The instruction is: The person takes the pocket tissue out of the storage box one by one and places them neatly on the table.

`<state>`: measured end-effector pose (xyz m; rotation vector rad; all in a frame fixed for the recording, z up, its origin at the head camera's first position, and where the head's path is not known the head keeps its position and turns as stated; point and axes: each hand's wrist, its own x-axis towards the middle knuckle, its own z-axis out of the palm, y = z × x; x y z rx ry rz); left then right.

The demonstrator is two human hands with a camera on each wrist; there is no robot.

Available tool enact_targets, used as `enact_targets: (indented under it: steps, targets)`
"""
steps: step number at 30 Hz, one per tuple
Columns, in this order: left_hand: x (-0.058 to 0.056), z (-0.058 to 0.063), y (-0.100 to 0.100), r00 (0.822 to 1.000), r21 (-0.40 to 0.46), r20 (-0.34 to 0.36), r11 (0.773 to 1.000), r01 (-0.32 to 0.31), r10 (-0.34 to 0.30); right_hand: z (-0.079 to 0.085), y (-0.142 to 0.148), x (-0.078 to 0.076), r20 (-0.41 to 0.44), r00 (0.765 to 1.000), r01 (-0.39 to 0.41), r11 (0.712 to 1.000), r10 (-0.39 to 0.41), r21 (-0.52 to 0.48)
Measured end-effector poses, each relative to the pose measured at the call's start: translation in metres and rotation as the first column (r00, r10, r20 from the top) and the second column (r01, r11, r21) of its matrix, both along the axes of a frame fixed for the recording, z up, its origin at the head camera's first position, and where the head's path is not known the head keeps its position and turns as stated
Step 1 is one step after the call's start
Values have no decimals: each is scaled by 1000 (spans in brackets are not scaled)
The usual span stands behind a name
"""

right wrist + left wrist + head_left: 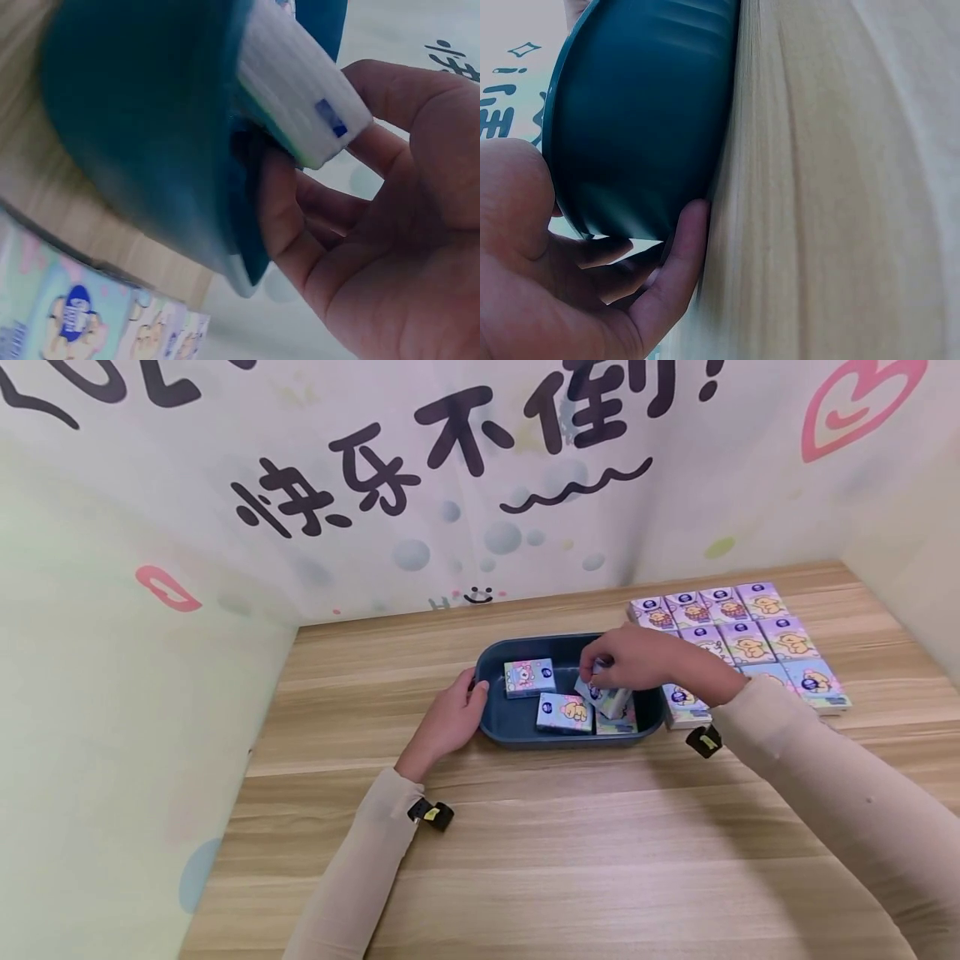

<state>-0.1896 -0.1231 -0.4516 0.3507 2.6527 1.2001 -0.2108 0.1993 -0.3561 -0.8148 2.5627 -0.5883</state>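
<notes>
A dark blue oblong basin (504, 723) stands on the wooden table. My left hand (450, 714) holds its left end, with the thumb at the rim and the fingers against the outer wall, as the left wrist view also shows. My right hand (636, 658) reaches over the right part of the basin and pinches a small tissue pack (300, 90) by its edges, tilted. Below that pack lies another tissue pack (618, 727), partly hidden. Beside it is a light blue pack (562, 713), and farther left a pack with a pink picture (528, 678).
Right of the basin, several tissue packs (748, 645) lie in neat rows, partly covered by my right forearm. A printed cloth (480, 539) hangs behind the table's back edge. Pale walls (97, 693) border the left and right sides. Wood surface (540, 852) extends in front of the basin.
</notes>
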Motion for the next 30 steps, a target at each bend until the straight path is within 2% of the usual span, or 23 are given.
enact_targets:
  steps: [2,6,10,12,16,19,21,23,26,30]
  targets:
    - [-2,-4,-1,1000,-4,-15,1000,7,-7,-1,5,2,-3,1000,13,1000,-14,-18]
    - [3,4,2,1000,4,-3,1000,2,-2,-5,17,6,5,998,71,995,-70,-69]
    - [4,6,3,1000,3,-6,1000,-3,3,-7,27,9,39,991,135,981,-131,-138]
    - [0,-2,0,1000,1,-12,1000,-1,1,-7,31,10,56,986,164,972,-156,-170]
    - [-15,-28,-5,1000,13,-15,1000,-6,6,-6,39,15,88,971,235,950,-221,-207]
    - [-9,-17,-1,1000,13,-11,1000,-13,13,-6,48,19,121,955,292,929,-271,-228]
    - [-3,-5,2,1000,0,-11,1000,-9,9,-6,55,22,149,945,321,915,-291,-245]
    - [7,13,6,1000,-1,-3,1000,-11,11,-7,61,25,175,937,342,901,-303,-266]
    - [5,11,5,1000,7,-5,1000,-7,7,-8,70,31,200,931,356,885,-306,-302]
    - [-1,-1,1,1000,1,-7,1000,-5,5,-12,82,38,213,923,379,858,-322,-346]
